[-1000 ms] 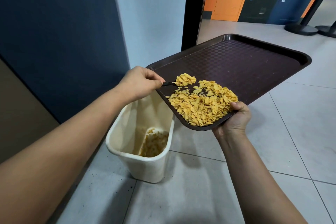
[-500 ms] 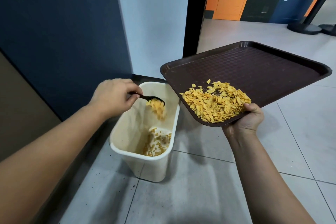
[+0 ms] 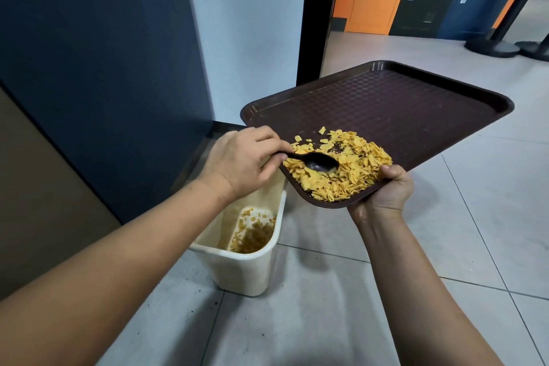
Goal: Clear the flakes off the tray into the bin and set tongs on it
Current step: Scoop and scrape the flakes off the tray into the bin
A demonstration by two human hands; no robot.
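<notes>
Right hand point(image 3: 383, 193) is gripping the dark brown textured plastic tray point(image 3: 416, 104) at centre frame; left hand point(image 3: 240, 162) is pinching a black plastic spoon point(image 3: 318, 161) resting in the yellow flakes point(image 3: 353, 171), above the cream plastic bin point(image 3: 246, 272).

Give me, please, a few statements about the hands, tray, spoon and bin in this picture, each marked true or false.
1. The left hand holds a black spoon over the flakes. True.
2. The brown tray rests flat on the floor. False: the right hand holds it up by its near edge, beside the bin.
3. The bin holds no flakes. False: some lie at its bottom.
4. The flakes are heaped at the tray's near corner. True.
5. Tongs lie on the tray. False: none are visible.
</notes>
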